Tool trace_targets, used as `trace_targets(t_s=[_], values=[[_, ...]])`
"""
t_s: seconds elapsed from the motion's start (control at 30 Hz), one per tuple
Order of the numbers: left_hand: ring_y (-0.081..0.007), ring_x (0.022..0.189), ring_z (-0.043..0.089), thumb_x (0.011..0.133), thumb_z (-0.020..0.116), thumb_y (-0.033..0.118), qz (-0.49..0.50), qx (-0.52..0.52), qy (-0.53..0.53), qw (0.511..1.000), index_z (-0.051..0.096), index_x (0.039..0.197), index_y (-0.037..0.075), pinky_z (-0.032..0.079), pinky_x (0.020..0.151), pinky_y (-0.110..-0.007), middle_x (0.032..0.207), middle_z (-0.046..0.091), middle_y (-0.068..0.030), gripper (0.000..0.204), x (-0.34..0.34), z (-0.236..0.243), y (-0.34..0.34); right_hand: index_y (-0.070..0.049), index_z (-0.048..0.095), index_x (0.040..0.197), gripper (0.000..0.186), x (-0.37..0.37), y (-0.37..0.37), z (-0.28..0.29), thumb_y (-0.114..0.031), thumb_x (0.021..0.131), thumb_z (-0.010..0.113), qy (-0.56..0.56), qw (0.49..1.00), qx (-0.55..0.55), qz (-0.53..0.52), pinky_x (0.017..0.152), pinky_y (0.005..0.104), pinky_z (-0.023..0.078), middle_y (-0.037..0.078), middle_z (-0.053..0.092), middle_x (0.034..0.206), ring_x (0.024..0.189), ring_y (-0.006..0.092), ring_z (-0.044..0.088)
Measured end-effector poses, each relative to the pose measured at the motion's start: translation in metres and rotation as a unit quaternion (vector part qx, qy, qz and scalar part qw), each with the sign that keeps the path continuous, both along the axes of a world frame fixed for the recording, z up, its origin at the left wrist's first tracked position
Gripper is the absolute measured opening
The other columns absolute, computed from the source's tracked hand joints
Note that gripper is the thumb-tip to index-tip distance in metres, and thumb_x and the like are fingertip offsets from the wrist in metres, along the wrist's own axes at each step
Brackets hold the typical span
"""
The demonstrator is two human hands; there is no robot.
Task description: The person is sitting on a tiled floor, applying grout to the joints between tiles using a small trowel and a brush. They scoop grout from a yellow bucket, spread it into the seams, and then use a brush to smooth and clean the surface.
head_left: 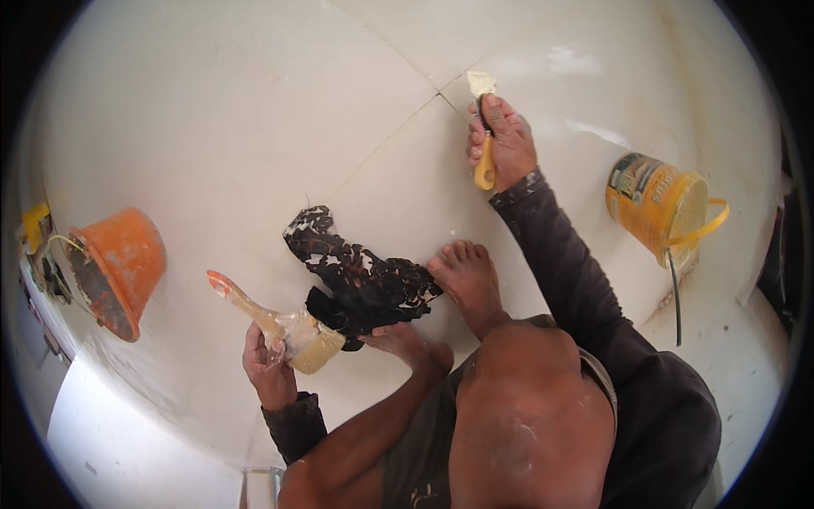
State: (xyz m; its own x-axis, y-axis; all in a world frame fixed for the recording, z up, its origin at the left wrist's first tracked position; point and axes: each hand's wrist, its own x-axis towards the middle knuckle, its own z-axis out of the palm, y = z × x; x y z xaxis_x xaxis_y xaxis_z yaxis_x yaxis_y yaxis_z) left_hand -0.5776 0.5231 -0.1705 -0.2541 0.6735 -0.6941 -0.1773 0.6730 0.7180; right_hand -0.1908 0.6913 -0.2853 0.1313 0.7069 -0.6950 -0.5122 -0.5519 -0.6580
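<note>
In my right hand (507, 140) is a putty knife (485, 161) with a yellow handle. Cream-coloured paste (481, 83) covers its blade, which lies close to the crossing of the tile joints (438, 92). My left hand (270, 360) grips a wide paintbrush (292, 332), whose orange-tipped handle points away and to the left. Its pale yellow bristles face right, beside a crumpled black patterned cloth (365, 276). That cloth lies on the floor against my feet (466, 276).
Pale floor tiles (212, 127) spread out ahead. An orange bucket (131, 259), stained grey, lies tipped at the left, with a yellow object (36, 227) behind it. To the right is a yellow tub (649, 204) with its handle raised. A metal can (259, 488) shows at the lower edge.
</note>
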Motion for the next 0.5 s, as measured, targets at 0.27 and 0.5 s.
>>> trace_targets(t_s=[0.27, 0.5], values=[[-0.0313, 0.115, 0.059, 0.088, 0.072, 0.022, -0.151, 0.078, -0.076, 0.983, 0.035, 0.139, -0.005, 0.05, 0.099, -0.044, 0.129, 0.055, -0.0202, 0.068, 0.155, 0.074, 0.002, -0.001, 0.059, 0.123, 0.052, 0.259, -0.242, 0.118, -0.045, 0.105, 0.036, -0.001, 0.992, -0.064, 0.107, 0.054, 0.0236, 0.044, 0.002, 0.056, 0.065, 0.055, 0.0106, 0.053], [-0.0293, 0.119, 0.057, 0.089, 0.067, 0.009, -0.223, 0.083, -0.106, 0.966, 0.03, 0.144, -0.009, 0.048, 0.101, -0.042, 0.135, 0.051, -0.0196, 0.068, 0.222, 0.116, -0.006, -0.011, 0.054, 0.137, 0.041, 0.374, -0.461, 0.254, -0.029, 0.101, 0.053, -0.428, 0.86, -0.241, -0.137, 0.056, 0.0282, 0.048, 0.002, 0.056, 0.081, 0.06, 0.0139, 0.054]])
